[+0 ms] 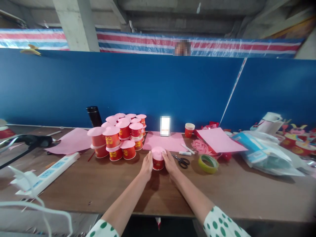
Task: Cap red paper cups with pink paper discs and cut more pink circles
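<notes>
Both hands on one red cup: left hand on its left side, right hand on its right, fingers closed in around the pink disc that covers its top. Matched grip from two sides, probably so the disc stays centred and level while the cup can't slide. The cup is upright, mid-front on the table. Contact zone is small and partly behind the fingers, so I can't tell if the base is bearing on the table or just off it.

Directly behind the cup: pink sheet, flat, with a bright white panel standing at its far edge, likely put there to face the person.

Just right of the cup: scissors and a white tube. Farther right, tape. All within easy reach of the right hand, presumably why they sit there. Behind those: a bare cup with no disc, pink scraps, a pink card. Well right, a plastic bag.

Left of the cup: stack of disc-topped cups, two tiers in places; the flat discs probably serve as seats for the upper tier. Farther left, a power strip, well apart, which leaves the space around both forearms free.
</notes>
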Demonstrator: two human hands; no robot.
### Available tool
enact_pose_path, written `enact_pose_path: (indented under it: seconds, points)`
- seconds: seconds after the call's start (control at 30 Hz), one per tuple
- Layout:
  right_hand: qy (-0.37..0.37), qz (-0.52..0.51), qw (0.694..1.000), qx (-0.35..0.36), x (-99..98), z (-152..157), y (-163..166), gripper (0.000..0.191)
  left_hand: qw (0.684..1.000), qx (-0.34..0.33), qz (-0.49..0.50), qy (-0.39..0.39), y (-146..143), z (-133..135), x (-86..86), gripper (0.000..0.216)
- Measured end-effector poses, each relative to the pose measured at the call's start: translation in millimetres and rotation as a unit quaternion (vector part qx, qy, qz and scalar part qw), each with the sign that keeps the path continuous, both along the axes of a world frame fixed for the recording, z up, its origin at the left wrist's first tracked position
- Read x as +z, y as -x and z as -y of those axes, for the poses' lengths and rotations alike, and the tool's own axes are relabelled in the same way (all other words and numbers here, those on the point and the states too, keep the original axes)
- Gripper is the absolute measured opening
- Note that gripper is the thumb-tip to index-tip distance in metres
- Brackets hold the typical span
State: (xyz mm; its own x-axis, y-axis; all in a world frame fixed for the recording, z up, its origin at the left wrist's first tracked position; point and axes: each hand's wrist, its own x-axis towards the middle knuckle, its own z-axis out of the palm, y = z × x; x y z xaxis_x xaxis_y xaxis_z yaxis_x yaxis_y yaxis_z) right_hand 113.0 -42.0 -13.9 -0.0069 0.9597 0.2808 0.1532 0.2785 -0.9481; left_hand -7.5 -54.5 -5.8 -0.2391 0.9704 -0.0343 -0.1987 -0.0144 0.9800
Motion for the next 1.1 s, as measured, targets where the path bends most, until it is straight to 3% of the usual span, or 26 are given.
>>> enact_pose_path:
  seconds: [0.23, 0.67, 0.9, 1.1]
  points:
    - [-0.021, 0.026, 0.999, -0.012, 5.2, 0.0, 2.0, 0.043, 0.999, 0.016, -0.048, -0.014, 0.8, -4.7, -7.2, 0.041]
    - [0.034, -0.043, 0.998, 0.024, 10.6, 1.7, 1.8, 0.049, 1.0, 0.004, 0.006, 0.001, 3.9, -1.6, -1.3, 0.045]
    - [0.031, -0.047, 0.998, 0.006, 2.6, 1.7, 3.1, 0.046, 0.998, -0.035, 0.048, -0.003, 2.1, 1.2, 1.0, 0.042]
    - [0.013, -0.024, 1.0, -0.003, 4.6, 2.9, 4.6, 0.044, 0.998, -0.028, 0.047, -0.012, 1.2, 1.6, 0.1, 0.04]
